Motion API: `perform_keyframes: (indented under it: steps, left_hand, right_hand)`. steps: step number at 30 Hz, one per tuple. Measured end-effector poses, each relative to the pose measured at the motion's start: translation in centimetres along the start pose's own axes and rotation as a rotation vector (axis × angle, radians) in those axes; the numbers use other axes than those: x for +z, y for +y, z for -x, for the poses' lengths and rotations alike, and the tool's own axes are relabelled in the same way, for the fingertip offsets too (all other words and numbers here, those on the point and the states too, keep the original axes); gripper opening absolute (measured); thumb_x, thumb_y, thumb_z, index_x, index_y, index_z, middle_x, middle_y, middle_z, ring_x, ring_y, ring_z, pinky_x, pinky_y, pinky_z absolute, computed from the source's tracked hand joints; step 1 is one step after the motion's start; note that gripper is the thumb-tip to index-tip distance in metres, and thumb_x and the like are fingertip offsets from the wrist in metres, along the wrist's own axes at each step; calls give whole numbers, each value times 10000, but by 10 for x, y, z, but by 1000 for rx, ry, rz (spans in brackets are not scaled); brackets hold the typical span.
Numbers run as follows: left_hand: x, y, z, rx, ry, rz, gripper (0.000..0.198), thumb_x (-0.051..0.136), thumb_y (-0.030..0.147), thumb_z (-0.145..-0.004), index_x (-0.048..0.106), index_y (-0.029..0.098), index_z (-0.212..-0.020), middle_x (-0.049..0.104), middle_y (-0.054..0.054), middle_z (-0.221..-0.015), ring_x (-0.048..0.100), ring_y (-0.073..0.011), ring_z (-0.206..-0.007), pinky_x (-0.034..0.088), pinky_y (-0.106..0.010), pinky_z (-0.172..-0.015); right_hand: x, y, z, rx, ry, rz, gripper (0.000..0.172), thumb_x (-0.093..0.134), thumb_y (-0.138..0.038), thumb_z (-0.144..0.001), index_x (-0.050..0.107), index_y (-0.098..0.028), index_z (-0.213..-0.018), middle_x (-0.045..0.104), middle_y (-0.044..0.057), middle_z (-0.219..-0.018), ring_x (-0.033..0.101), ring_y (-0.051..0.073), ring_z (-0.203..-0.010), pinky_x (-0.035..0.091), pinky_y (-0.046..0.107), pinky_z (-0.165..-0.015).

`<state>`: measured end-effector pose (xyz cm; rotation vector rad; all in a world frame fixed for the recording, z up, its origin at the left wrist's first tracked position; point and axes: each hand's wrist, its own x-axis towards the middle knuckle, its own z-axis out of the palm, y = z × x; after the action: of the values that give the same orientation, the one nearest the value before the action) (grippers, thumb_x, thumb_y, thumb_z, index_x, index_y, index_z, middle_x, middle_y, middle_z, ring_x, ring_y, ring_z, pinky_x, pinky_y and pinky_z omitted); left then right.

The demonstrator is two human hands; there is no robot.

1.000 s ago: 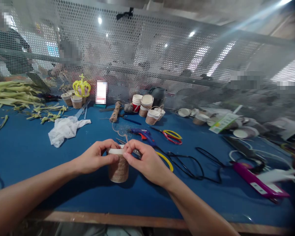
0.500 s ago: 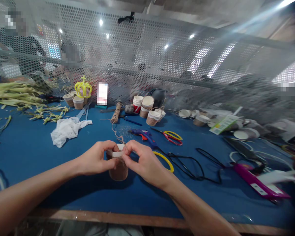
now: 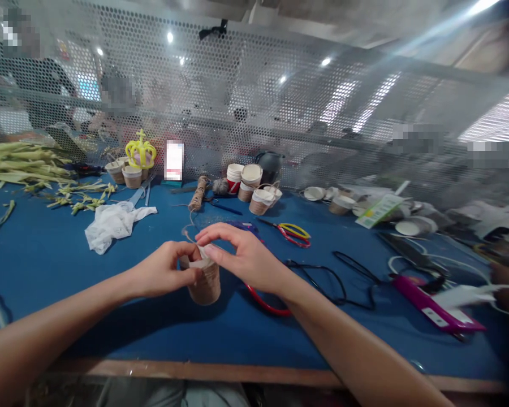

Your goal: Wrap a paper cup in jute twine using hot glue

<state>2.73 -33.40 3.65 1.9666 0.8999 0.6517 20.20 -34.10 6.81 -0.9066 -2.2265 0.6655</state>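
A paper cup [image 3: 206, 285] wrapped in brown twine is tilted over the table in front of me. My left hand [image 3: 163, 268] grips its rim, fingers inside the mouth and thumb on the outer wall. My right hand [image 3: 241, 254] lies across the far right of the rim, thumb and fingers pressing on the twine [image 3: 186, 230] there. That strand runs back toward a twine bundle [image 3: 198, 194]. Behind my right hand a blue glue gun [image 3: 248, 227] is partly hidden, and a red curved handle [image 3: 271, 308] shows below it.
Yellow-and-red-handled scissors [image 3: 294, 233], wrapped cups [image 3: 261, 202] and a white cloth [image 3: 110, 223] lie beyond my hands. Black cable [image 3: 339, 299] and a magenta power strip [image 3: 436, 305] are at right. A perforated metal screen [image 3: 220, 96] closes off the back.
My right hand has shifted from pinching at the cup's right side to reaching over its rim. The cup has tilted slightly. The glue gun is now more covered by my hand.
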Motion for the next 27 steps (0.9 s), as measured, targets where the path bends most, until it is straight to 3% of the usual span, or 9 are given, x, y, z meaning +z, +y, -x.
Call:
perform_keyframes:
  steps: [4, 7, 9, 11, 14, 18, 22, 24, 27]
  left_hand:
    - [-1, 0, 2, 42, -44, 33, 82, 512, 209, -708, 531, 135, -677, 599, -26, -721, 546, -151, -703, 429, -257, -686]
    - [-3, 0, 2, 116, -63, 84, 83, 514, 183, -715, 490, 149, -644, 621, -69, -965, 551, -190, -925, 407, -275, -806]
    - [-5, -1, 1, 109, -78, 127, 124, 509, 195, -727, 459, 156, -620, 606, -72, -1038, 512, -205, -1030, 380, -278, -848]
    - [-8, -2, 0, 60, -90, 142, 164, 507, 223, -729, 424, 163, -600, 615, -50, -912, 519, -197, -978, 382, -266, -803]
    - [-12, -3, -1, -20, -113, 120, 199, 509, 269, -709, 385, 171, -588, 509, 16, -660, 496, -142, -713, 368, -232, -644]
    - [-16, -2, -1, -67, -142, 44, 186, 502, 293, -698, 413, 161, -602, 421, 38, -617, 386, -109, -610, 317, -219, -580]
    - [-22, -3, -2, -52, -156, -25, 155, 483, 282, -714, 446, 153, -638, 440, 27, -656, 390, -118, -645, 320, -227, -607]
    - [-26, -4, -2, -48, -179, -43, 141, 482, 269, -719, 450, 152, -648, 447, 26, -664, 401, -120, -653, 327, -226, -613]
    - [-30, -5, -2, -40, -223, -41, 129, 486, 250, -726, 451, 152, -649, 464, 27, -663, 421, -117, -652, 343, -218, -621]
  right_hand:
    - [-5, -2, -26, 112, -100, -33, 197, 463, -222, -844, 607, -130, -942, 661, 55, -913, 604, 137, -827, 467, 259, -725]
    - [-21, 17, -39, 207, 19, 159, 216, 454, -271, -856, 619, -148, -921, 675, 38, -897, 608, 133, -820, 462, 243, -715]
    - [-39, 39, -38, 376, 135, 358, 218, 429, -271, -866, 617, -162, -868, 677, 36, -825, 612, 133, -744, 462, 245, -660]
    - [-56, 64, -29, 485, 194, 457, 193, 468, -213, -835, 609, -149, -721, 656, 65, -706, 604, 164, -685, 452, 284, -628]
    - [-65, 97, -7, 630, 143, 545, 217, 638, -175, -715, 546, -164, -519, 580, 36, -533, 574, 161, -580, 448, 288, -570]
    - [-53, 119, 7, 727, 93, 569, 165, 549, -285, -832, 597, -129, -809, 616, 18, -773, 580, 108, -660, 488, 276, -622]
    - [-45, 115, 6, 731, 173, 564, 129, 632, -169, -725, 594, -122, -839, 641, 82, -817, 607, 184, -727, 477, 313, -646]
    - [-45, 101, 8, 694, 243, 556, 217, 619, -109, -677, 579, -112, -890, 651, 118, -852, 616, 229, -776, 467, 325, -661]
    - [-42, 73, 15, 601, 325, 546, 306, 550, -141, -717, 528, -116, -1022, 628, 129, -999, 600, 232, -886, 454, 328, -733]
